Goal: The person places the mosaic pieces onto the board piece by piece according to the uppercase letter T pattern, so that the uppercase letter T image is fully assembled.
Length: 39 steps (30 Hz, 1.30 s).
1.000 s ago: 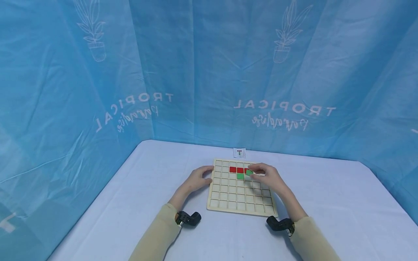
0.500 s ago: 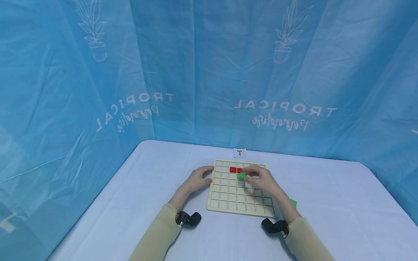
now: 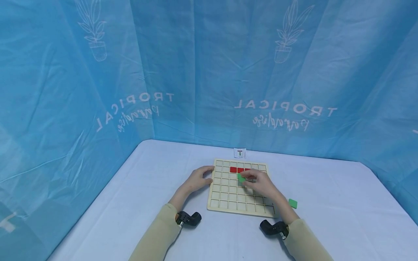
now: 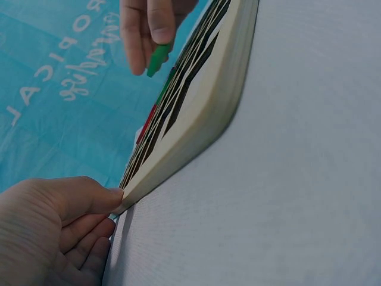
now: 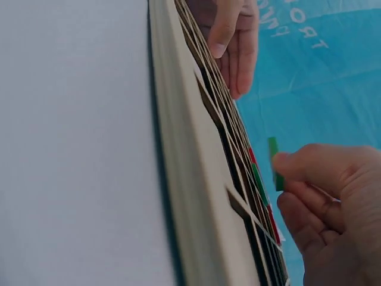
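A square wooden grid board point(image 3: 225, 208) lies on the table. My left hand point(image 3: 196, 179) holds its left edge, the thumb on the rim in the left wrist view. My right hand point(image 3: 261, 183) pinches a small green tile point(image 5: 274, 146) by its edge, tilted just above the board. Red tiles point(image 3: 236, 169) form a short row in the grid's upper part; the right fingers partly cover the rightmost. Another green tile point(image 5: 259, 183) sits in the grid below the red row, partly overlapped by the held tile in the head view.
A loose green tile point(image 3: 292, 203) lies on the white tablecloth point(image 3: 326, 203) right of the board, beside my right forearm. A small pattern card point(image 3: 240, 153) showing a T shape lies behind the board. Blue curtains point(image 3: 215, 72) enclose the table's back and sides.
My right hand has moved left and a little nearer with the green tile, from the row's right end to below it. The loose green tile has come out from behind my forearm. The left hand stays.
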Tool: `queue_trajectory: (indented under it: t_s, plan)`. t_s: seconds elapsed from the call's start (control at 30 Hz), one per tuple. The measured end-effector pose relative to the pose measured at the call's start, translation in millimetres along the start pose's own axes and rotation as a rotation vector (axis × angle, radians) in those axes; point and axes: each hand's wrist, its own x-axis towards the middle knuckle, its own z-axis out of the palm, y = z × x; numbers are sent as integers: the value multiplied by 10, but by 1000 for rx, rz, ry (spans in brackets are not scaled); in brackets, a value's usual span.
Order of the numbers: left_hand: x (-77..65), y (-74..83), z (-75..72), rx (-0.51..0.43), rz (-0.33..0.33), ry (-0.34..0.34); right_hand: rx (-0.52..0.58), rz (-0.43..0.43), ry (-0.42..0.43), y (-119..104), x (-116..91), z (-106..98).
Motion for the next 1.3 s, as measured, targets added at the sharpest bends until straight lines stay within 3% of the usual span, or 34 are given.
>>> queue_trajectory:
  t_s: [0.4,0.73,1.0,1.13,1.3]
  plan:
    - [11,-6,5,5,-5,6,-51,-50,16,131,-15,93]
    - [10,-16,7,5,-5,5,-114,-176,21,149,-22,89]
    - [12,-10,-1,-12,5,6,-132,-179,26,150,-24,87]
    - [9,-8,-4,-14,4,3,-88,-146,48,127,-24,85]
    - [6,-6,-2,-9,1,2,74,-84,61,90,-6,72]
